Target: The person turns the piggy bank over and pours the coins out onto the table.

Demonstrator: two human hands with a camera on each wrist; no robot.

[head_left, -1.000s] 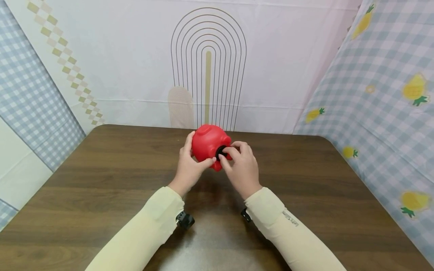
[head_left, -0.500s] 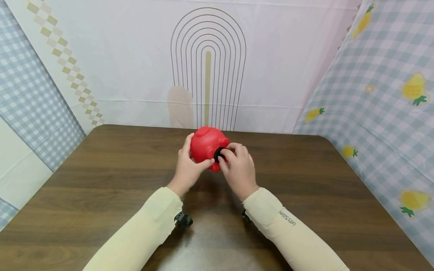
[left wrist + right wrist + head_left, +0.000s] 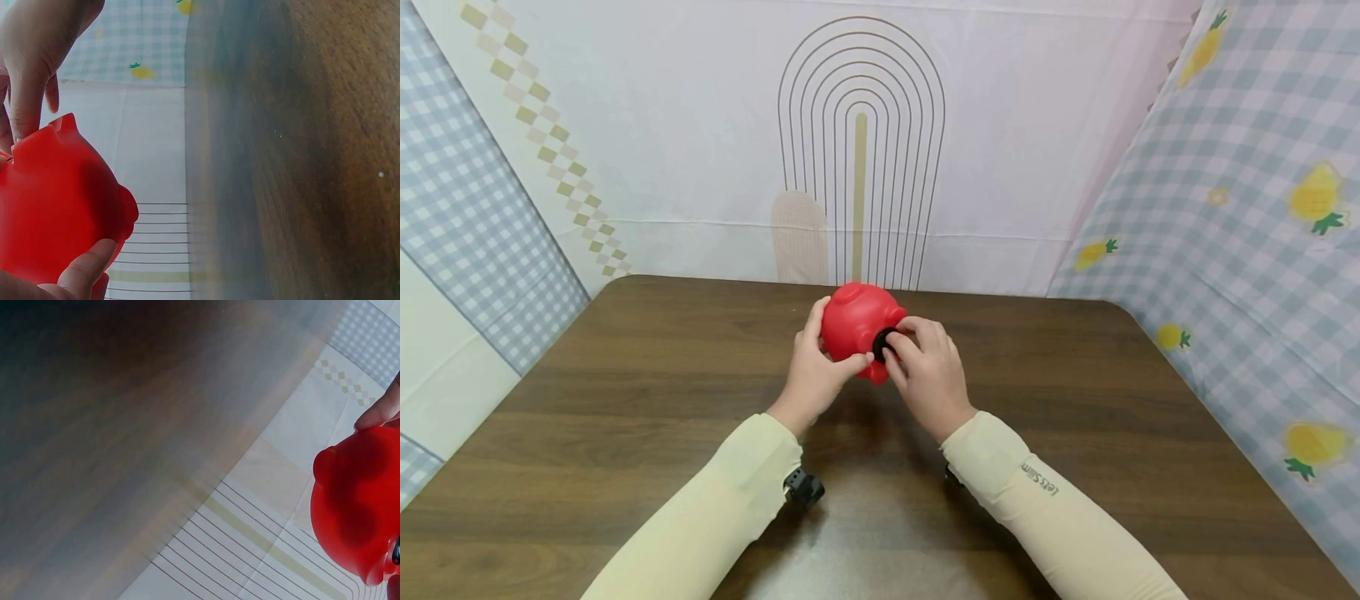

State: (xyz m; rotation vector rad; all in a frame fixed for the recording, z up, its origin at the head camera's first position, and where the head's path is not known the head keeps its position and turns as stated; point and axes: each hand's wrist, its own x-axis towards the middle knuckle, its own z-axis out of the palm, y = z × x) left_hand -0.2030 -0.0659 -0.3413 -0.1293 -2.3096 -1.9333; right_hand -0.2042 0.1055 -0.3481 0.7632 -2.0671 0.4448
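Note:
A red, rounded piggy bank [image 3: 852,321] with short stubby feet is held above the table in the head view, its underside turned to the right. My left hand [image 3: 815,371] grips it from the left, fingers behind and thumb near the black round plug [image 3: 881,343] in the underside. The thumb and fingertips of my right hand [image 3: 934,375] pinch at this plug, partly covering it. In the left wrist view the piggy bank [image 3: 56,200] fills the lower left, with a left-hand finger [image 3: 87,269] along it. The right wrist view shows the piggy bank [image 3: 356,500] at the right edge.
A dark brown wooden table [image 3: 662,400] lies beneath both hands. Behind it hangs a white cloth [image 3: 700,150] with arch lines. Blue checked cloth with pineapples [image 3: 1225,275] borders the right side, and more checked cloth [image 3: 482,192] the left.
Over the last second the piggy bank has shifted slightly down and to the left with both hands. The right fingers stay at the black plug throughout.

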